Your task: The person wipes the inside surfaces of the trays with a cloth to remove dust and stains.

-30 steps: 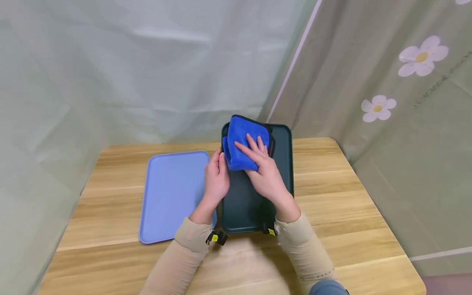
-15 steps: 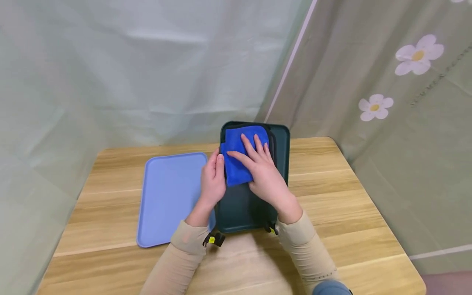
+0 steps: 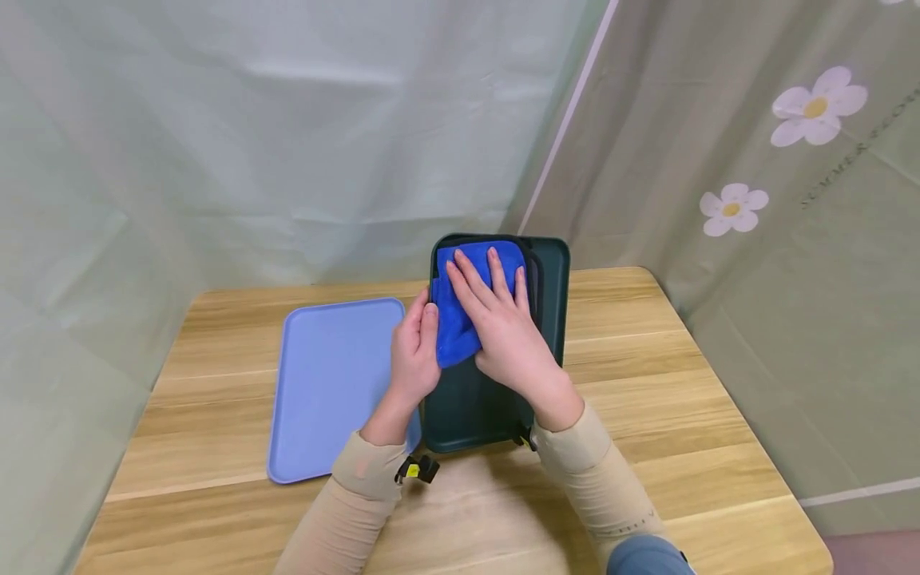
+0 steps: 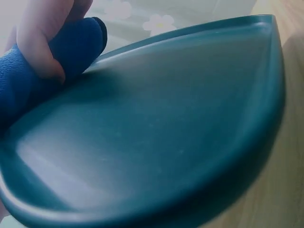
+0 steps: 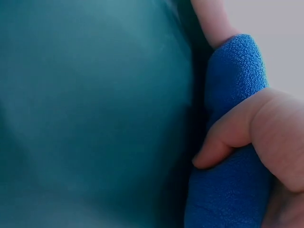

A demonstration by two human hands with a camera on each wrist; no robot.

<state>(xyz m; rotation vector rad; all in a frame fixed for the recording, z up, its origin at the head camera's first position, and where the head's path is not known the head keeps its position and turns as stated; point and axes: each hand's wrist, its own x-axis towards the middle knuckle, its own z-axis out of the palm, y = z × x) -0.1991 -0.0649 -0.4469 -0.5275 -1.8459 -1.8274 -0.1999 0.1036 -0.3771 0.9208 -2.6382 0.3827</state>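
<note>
A dark green tray (image 3: pixel 460 407) is raised off the table and tilted, and my left hand (image 3: pixel 415 351) grips its left edge, thumb on top. Over the tray's upper part lies a folded blue cloth (image 3: pixel 454 323) with black edging. My right hand (image 3: pixel 506 327) presses on it with fingers spread. In the right wrist view the thumb (image 5: pixel 232 128) bends round the fold of the cloth (image 5: pixel 237 71), beside the tray's surface (image 5: pixel 95 104). The left wrist view shows the tray's inner face (image 4: pixel 156 123), with the cloth (image 4: pixel 78 45) at its far left. The left fingertips under the tray are hidden.
A light blue tray (image 3: pixel 331 383) lies flat on the wooden table (image 3: pixel 668 423), left of the green one. Pale curtains (image 3: pixel 323 144) hang behind the table and on the right, where they carry printed flowers (image 3: pixel 819 108).
The cloth's raised far corner has come down flat against the green tray. My right hand has shifted over the cloth, lately up and left. The left hand keeps its grip on the tray edge.
</note>
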